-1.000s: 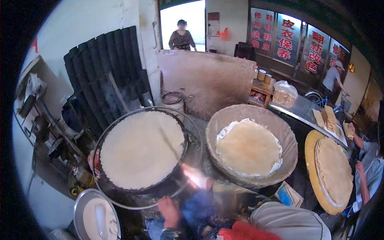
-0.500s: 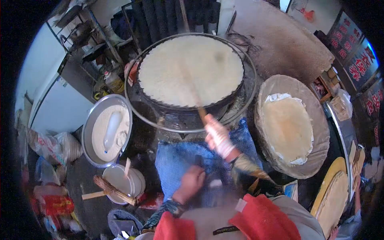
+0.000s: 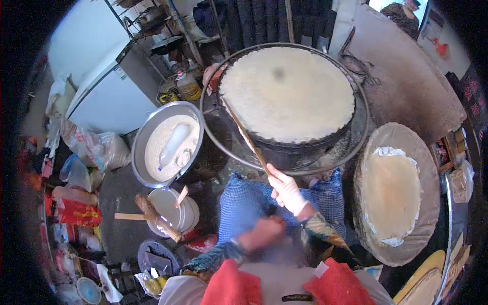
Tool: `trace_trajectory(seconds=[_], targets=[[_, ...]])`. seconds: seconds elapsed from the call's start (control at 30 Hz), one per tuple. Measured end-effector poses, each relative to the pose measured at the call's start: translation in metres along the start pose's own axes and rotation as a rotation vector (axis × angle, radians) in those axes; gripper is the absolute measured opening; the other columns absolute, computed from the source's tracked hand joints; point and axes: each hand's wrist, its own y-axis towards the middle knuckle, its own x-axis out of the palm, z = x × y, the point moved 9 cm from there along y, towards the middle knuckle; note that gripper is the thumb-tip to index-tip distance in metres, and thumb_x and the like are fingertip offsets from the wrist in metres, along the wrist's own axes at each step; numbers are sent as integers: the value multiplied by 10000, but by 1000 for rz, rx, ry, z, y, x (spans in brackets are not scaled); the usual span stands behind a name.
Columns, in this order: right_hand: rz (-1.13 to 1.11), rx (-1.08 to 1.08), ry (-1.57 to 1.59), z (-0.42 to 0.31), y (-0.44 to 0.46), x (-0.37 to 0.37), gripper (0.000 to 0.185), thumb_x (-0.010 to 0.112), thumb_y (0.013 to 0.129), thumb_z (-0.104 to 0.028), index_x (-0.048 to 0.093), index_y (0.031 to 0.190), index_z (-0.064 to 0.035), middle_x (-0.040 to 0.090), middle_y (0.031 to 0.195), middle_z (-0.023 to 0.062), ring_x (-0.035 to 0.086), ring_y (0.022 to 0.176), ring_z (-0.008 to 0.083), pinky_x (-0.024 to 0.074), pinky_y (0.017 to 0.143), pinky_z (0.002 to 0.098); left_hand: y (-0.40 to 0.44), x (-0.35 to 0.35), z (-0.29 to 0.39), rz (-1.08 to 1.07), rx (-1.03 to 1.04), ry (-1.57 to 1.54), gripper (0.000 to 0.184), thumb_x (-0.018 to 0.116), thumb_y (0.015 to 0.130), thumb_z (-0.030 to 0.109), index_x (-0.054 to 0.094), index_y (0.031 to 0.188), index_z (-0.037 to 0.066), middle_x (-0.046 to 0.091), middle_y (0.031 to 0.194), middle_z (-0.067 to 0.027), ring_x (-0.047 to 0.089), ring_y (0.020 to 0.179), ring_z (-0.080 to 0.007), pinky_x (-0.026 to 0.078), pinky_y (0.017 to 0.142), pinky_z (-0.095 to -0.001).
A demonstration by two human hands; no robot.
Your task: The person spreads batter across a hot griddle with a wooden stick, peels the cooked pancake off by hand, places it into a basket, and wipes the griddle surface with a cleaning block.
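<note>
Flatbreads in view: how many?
3: one flatbread on the griddle, another in the lined basket, the third on the yellow board, lower right. More may be hidden underneath.

Griddle [image 3: 291, 142], upper middle of frame: dark, round, one pale flatbread [image 3: 290, 94] lying flat on it, nearly rim to rim (dark spot near its top). Basket [image 3: 426, 198], right of frame: white paper [image 3: 390, 151] inside, browned bread [image 3: 392, 195] flat on the paper. Floor [image 3: 119, 195], left part of frame: dark, white bucket [image 3: 191, 216] upright on it, bags [image 3: 113, 150] toward the left edge.
</note>
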Motion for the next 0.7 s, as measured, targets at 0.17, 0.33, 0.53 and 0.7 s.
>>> trace_trajectory(seconds=[0.17,0.33,0.53,0.7], targets=[[384,-389,189,-55,-20,-108,449,516,957,-318,416,1393,-273,471,544,-4,396,357,82,331,299,232,-5,-68,-62,271,-173,48,271,609,832,273,617,912,15,605,887,-190,592,835,-382,500,743,-453],[458,-160,-79,-39,-6,-140,442,465,978,-339,366,1407,-377,450,530,-4,384,353,89,321,304,235,-13,-170,-147,555,-282,201,176,606,833,182,635,897,21,608,878,-178,590,830,-371,496,724,-453],[33,6,111,11,-12,-24,428,549,939,-354,469,1357,-323,446,511,-21,381,351,88,306,308,240,12,-191,-208,646,-208,407,245,565,877,231,613,998,24,587,1006,-154,541,998,-361,427,913,-451],[438,-373,121,-56,-15,-129,421,522,951,-380,448,1364,-342,429,514,-16,375,346,82,305,290,245,40,-153,-226,614,-39,529,395,504,912,378,610,1011,11,560,1076,-164,474,1110,-370,233,1096,-511]])
